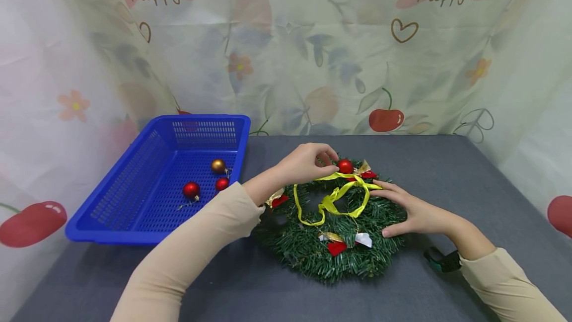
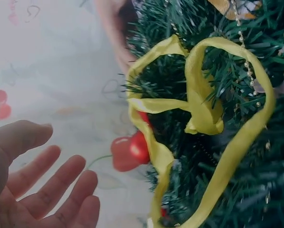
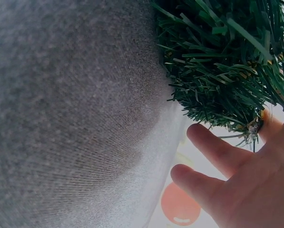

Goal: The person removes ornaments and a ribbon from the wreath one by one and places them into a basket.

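Note:
A green Christmas wreath (image 1: 339,267) lies on the table, with bows and a red ball (image 1: 345,166) on it. A yellow ribbon (image 1: 330,205) loops loosely over its middle and upper part. Beside the red ball, at the wreath's far left side, is my left hand (image 1: 308,163). In the left wrist view this hand (image 2: 51,190) has loosely bent fingers with nothing between them, apart from the ribbon (image 2: 237,152). My right hand (image 1: 415,212) rests against the wreath's right edge, thumb and fingers spread. Two of its fingers (image 3: 213,147) extend straight below the needles in the right wrist view.
To the left stands a blue plastic basket (image 1: 111,237) holding a gold ball (image 1: 218,166) and red balls (image 1: 191,190). A small dark device (image 1: 442,260) is by my right wrist. Printed cloth (image 1: 286,63) hangs behind the grey table (image 1: 429,158).

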The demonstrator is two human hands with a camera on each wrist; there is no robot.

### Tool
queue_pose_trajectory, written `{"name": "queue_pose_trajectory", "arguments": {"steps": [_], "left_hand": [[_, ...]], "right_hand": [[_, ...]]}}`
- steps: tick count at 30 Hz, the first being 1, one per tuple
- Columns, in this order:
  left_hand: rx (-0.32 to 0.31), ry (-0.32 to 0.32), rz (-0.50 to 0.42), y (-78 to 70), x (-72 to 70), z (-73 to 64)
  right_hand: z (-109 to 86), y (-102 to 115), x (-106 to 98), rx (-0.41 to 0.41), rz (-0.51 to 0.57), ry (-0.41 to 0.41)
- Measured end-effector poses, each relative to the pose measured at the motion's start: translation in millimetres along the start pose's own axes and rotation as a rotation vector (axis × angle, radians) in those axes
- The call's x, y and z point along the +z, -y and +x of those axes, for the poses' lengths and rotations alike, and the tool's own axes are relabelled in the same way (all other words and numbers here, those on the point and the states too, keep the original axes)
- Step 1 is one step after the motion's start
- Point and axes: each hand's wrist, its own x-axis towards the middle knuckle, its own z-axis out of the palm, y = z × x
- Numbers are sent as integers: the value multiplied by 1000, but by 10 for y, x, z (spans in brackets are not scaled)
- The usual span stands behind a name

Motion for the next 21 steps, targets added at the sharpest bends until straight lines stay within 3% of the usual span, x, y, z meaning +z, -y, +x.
{"name": "queue_pose_trajectory", "arguments": {"steps": [7, 12, 21], "left_hand": [[-56, -65, -39, 80, 122, 239], [-62, -74, -58, 88, 222, 361], [-99, -79, 57, 126, 433, 528]], "right_hand": [[-4, 2, -4, 4, 1, 3], [-7, -4, -8, 23, 6, -2], [-4, 0, 3, -7, 8, -1]]}}
